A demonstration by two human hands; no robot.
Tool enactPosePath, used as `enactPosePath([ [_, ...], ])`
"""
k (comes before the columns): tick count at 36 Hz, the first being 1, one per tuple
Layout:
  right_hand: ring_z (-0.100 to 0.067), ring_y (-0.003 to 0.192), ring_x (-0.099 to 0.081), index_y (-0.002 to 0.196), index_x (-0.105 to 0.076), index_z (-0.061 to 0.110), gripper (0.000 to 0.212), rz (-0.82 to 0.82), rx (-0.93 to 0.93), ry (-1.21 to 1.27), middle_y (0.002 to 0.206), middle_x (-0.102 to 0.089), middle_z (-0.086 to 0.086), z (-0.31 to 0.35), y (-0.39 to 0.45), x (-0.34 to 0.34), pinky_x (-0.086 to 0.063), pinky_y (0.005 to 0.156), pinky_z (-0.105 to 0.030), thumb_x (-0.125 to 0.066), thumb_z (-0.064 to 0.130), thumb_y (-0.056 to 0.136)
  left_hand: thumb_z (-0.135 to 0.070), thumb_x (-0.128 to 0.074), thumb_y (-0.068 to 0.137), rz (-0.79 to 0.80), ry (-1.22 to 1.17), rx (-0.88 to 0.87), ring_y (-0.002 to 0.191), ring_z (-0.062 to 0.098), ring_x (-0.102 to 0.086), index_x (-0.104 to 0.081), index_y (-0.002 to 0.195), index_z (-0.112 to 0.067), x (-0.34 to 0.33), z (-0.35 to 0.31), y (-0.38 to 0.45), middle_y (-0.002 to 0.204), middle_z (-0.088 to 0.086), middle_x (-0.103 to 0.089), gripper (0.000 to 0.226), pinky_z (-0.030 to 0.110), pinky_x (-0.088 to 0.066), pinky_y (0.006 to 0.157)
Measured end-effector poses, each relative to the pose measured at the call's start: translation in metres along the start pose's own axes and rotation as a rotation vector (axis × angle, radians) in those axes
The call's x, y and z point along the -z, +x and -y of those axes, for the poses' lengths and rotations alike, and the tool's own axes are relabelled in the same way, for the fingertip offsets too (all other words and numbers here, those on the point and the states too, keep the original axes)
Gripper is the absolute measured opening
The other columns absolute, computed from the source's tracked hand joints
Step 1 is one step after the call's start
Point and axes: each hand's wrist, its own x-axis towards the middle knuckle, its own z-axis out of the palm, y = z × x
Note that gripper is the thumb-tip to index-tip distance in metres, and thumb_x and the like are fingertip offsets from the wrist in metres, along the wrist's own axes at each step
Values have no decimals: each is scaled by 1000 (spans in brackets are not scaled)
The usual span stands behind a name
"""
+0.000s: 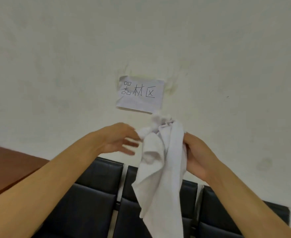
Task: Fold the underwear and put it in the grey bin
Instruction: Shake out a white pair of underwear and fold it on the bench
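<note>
White underwear (162,169) hangs bunched in the air in front of the wall, its lower part drooping over the black seats. My right hand (196,155) grips its right edge with curled fingers. My left hand (119,140) is just left of the cloth, fingers spread and fairly straight, its fingertips at the bunched top edge; it looks blurred. The grey bin is not in view.
A row of black padded chairs (93,189) runs below my arms against the pale wall. A brown wooden table (7,165) edge shows at the left. A paper sign (139,93) with handwriting is stuck on the wall above the hands.
</note>
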Motion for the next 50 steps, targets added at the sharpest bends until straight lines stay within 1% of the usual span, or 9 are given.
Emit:
enactPosePath([
  [5,-20,89,-70,101,-70,5,26,-8,-32,83,102,-72,-10,-7,10,1,-57,68,-28,-52,21,90,-34,-71,75,72,-71,272,47,21,-62,-55,78,-5,18,20,-14,59,12,-61,34,28,-54,46],
  [8,-21,93,-69,105,-67,3,30,0,-64,68,103,-71,-11,-11,16,1,-56,71,-29,-56,21,84,-42,-87,56,270,-336,144,78,35,-67,-65,85,1,19,20,-20,85,23,-65,56,46,-56,64],
  [15,-31,107,-64,119,-61,5,46,16,-92,50,116,-66,-16,-17,28,7,-56,81,-40,-59,20,76,-30,-70,81,283,247,55,110,15,-62,-56,119,-23,-16,31,-18,118,-4,-66,40,41,-52,92],
  [23,-9,48,-61,39,-64,14,59,-9,69,77,52,-62,0,-3,17,25,-52,50,-21,-38,-2,89,-18,-74,70,145,-266,-90,102,29,-63,-63,118,-5,14,40,14,118,17,-64,51,48,-49,89],
  [26,-18,62,-57,61,-69,4,16,45,76,67,68,-58,-9,-4,19,41,-50,63,-26,-62,8,75,-17,-82,62,127,-490,-138,88,23,-69,-72,100,-9,25,28,22,102,11,-70,40,37,-57,76],
  [30,-30,90,-39,112,-54,6,57,36,65,45,90,-48,-12,-8,29,62,-43,78,-41,-78,17,61,-18,-63,76,63,-571,-200,80,21,-70,-74,86,-11,22,11,29,90,8,-72,17,33,-58,68],
  [35,-27,71,-45,86,-60,5,14,-54,13,19,82,-47,-12,-6,31,60,-43,68,-38,-60,13,74,-20,-57,83,80,-604,-228,84,20,-68,-71,96,-12,9,-1,33,96,7,-68,21,34,-56,79],
  [39,-26,80,-58,92,-59,9,43,-116,-126,-223,88,-60,-10,-7,39,53,-48,68,-36,-60,51,80,-19,-63,82,165,-511,-191,101,25,-62,-59,122,-9,-4,-6,35,111,11,-63,42,38,-52,89],
  [50,-22,65,-51,77,-49,11,16,-421,-109,-732,77,-52,-9,-15,59,60,-46,48,-25,-43,15,92,-17,-57,77,139,-500,-288,82,19,-71,-78,82,-11,0,-19,38,95,7,-73,22,30,-58,69],
])
